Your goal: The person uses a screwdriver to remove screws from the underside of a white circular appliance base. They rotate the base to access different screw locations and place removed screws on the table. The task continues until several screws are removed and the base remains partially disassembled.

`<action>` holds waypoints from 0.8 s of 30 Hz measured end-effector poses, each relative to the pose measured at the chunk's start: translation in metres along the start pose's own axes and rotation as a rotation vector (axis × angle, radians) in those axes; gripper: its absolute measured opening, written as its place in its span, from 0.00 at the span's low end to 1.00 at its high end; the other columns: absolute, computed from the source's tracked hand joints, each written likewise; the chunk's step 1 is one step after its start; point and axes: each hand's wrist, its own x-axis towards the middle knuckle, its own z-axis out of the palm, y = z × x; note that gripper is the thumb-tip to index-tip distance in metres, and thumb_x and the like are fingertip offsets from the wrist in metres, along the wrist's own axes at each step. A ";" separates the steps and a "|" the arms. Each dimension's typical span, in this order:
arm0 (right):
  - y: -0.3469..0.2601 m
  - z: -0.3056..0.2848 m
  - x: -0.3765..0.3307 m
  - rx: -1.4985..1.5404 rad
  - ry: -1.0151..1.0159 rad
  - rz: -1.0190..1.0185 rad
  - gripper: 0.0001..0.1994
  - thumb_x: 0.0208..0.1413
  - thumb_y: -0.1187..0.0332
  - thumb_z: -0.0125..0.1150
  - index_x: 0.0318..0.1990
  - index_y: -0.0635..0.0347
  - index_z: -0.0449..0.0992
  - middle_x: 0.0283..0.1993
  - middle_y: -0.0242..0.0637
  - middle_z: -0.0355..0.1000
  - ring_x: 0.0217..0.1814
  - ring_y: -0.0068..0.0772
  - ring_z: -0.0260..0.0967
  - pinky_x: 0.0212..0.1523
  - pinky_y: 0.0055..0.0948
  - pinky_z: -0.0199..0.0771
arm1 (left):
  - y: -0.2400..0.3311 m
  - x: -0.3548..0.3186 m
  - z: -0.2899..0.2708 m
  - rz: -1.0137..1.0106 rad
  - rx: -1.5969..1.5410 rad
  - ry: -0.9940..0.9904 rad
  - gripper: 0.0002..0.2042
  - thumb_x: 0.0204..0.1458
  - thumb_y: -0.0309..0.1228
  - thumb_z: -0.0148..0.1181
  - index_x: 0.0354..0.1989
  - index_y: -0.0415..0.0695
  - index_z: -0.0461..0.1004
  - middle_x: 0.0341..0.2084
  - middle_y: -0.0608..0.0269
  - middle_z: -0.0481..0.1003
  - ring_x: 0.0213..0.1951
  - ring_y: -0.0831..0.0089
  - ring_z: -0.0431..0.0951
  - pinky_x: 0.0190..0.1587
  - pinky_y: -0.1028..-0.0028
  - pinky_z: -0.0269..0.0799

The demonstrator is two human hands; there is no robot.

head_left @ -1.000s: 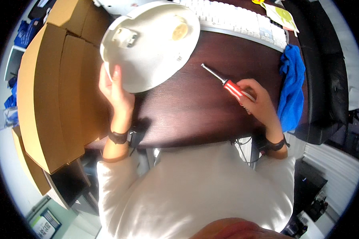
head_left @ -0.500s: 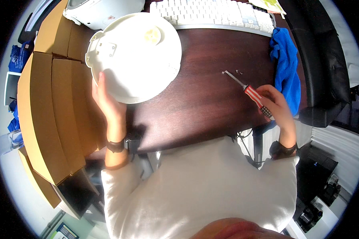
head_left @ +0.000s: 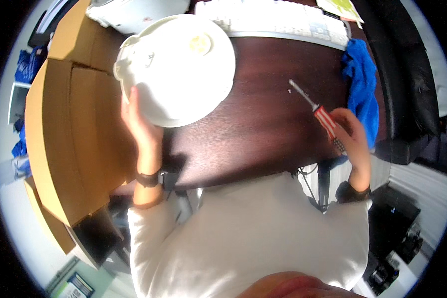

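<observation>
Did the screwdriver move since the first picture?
Yes, the screwdriver in the right hand moved to the right, closer to the blue cloth.

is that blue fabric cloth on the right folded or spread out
Neither: the blue fabric cloth looks bunched, lying in a narrow, rumpled strip with uneven creases along the right side of the dark brown table.

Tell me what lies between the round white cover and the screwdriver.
In the head view, dark brown tabletop, with a small pale bit near the screwdriver tip.
</observation>
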 end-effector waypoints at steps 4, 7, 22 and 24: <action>0.004 0.005 0.006 -0.014 -0.215 0.083 0.13 0.50 0.78 0.49 0.45 0.62 0.66 0.32 0.32 0.68 0.26 0.13 0.63 0.17 0.13 0.59 | -0.001 0.001 0.004 -0.008 -0.030 -0.011 0.22 0.54 0.37 0.49 0.54 0.37 0.61 0.44 0.59 0.67 0.45 0.71 0.67 0.48 0.73 0.61; 0.009 0.009 0.014 -0.019 -0.256 0.117 0.14 0.49 0.77 0.49 0.46 0.62 0.66 0.33 0.32 0.69 0.25 0.13 0.63 0.17 0.13 0.60 | 0.001 0.002 0.000 0.005 -0.011 -0.002 0.23 0.54 0.37 0.49 0.55 0.37 0.60 0.44 0.58 0.67 0.45 0.70 0.68 0.49 0.72 0.62; 0.035 -0.018 -0.003 -0.047 0.003 0.054 0.14 0.49 0.79 0.46 0.45 0.63 0.67 0.32 0.33 0.69 0.23 0.15 0.63 0.14 0.14 0.57 | 0.000 0.002 -0.001 0.011 0.026 -0.019 0.25 0.53 0.40 0.49 0.55 0.36 0.59 0.44 0.56 0.67 0.46 0.68 0.68 0.48 0.70 0.64; 0.035 -0.016 -0.004 -0.049 0.021 0.009 0.14 0.49 0.79 0.46 0.46 0.64 0.67 0.34 0.34 0.69 0.24 0.16 0.64 0.17 0.14 0.59 | -0.001 0.002 -0.002 0.008 0.023 -0.022 0.25 0.53 0.40 0.49 0.55 0.36 0.59 0.45 0.56 0.67 0.46 0.68 0.68 0.48 0.71 0.64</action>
